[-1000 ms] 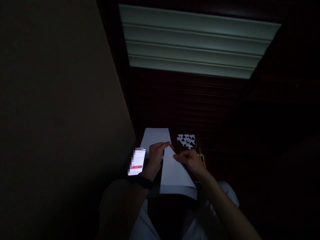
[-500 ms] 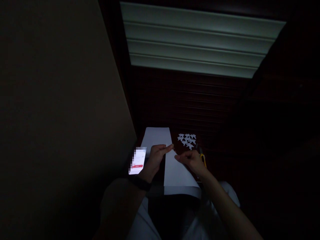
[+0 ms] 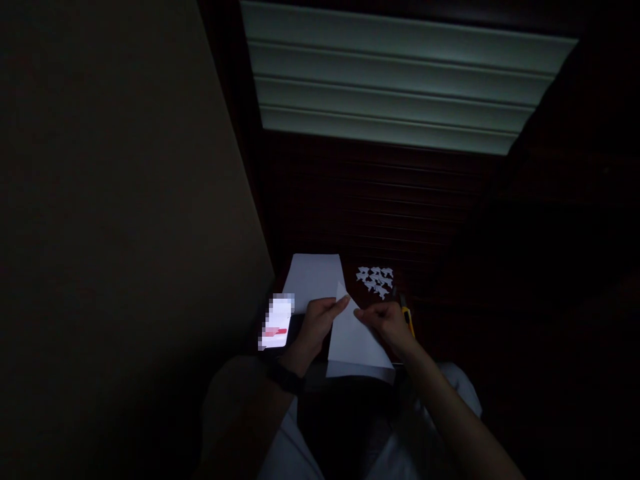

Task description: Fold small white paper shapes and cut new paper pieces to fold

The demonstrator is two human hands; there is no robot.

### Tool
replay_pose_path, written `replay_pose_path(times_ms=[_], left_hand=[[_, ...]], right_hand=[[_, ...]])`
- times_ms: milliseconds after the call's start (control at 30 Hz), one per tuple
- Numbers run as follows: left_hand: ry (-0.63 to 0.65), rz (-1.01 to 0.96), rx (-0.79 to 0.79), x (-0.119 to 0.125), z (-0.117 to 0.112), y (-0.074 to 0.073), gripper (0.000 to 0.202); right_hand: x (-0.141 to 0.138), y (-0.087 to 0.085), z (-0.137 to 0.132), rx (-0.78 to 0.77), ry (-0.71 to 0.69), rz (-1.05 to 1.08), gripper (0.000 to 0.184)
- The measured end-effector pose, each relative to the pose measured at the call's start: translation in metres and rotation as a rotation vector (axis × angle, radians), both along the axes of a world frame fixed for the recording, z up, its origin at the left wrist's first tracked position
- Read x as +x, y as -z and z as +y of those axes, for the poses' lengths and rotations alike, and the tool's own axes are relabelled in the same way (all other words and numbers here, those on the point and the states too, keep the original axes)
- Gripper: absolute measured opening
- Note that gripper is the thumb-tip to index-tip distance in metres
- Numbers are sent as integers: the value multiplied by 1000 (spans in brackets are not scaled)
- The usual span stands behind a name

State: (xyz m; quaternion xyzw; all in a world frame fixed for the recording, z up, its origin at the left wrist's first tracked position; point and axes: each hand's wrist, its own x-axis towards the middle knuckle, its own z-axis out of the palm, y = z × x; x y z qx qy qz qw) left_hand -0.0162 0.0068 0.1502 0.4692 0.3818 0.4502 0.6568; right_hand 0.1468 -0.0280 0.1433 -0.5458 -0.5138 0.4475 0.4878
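A white sheet of paper (image 3: 356,341), folded into a pointed triangular shape, lies over the dark table's near edge in front of me. My left hand (image 3: 318,325) pinches its left edge near the tip, fingers closed on the paper. My right hand (image 3: 387,323) grips the right edge just below the tip, fingers also closed on it. The paper's point rises between both hands. A dark band sits on my left wrist (image 3: 286,377).
A stack of white paper (image 3: 314,275) lies beyond my hands. Several small white cut-out pieces (image 3: 376,280) are scattered to its right. A lit phone (image 3: 276,324) lies at the left, a yellow-handled cutter (image 3: 407,319) at the right. A wall stands left, shutters behind.
The sheet went from a longer flat shape to a shorter folded triangle with its tip raised. Both hands shifted slightly toward me along the paper's edges.
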Motion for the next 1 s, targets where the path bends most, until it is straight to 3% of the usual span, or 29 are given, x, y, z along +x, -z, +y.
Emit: replay_pose_path(times_ms=[167, 567, 700, 833, 1000], left_hand=[[-80, -4, 2, 3, -3, 4, 33], [-146, 19, -45, 2, 5, -9, 35], [-103, 30, -45, -2, 6, -11, 38], [17, 9, -33, -8, -1, -3, 41], [79, 24, 11, -15, -10, 19, 37]], right_hand=[[2, 3, 1, -13, -72, -5, 37], [0, 7, -5, -42, -133, 83, 35], [5, 16, -5, -68, -132, 106, 34], [10, 18, -2, -60, -70, 89, 34], [11, 8, -3, -69, -11, -5, 37]])
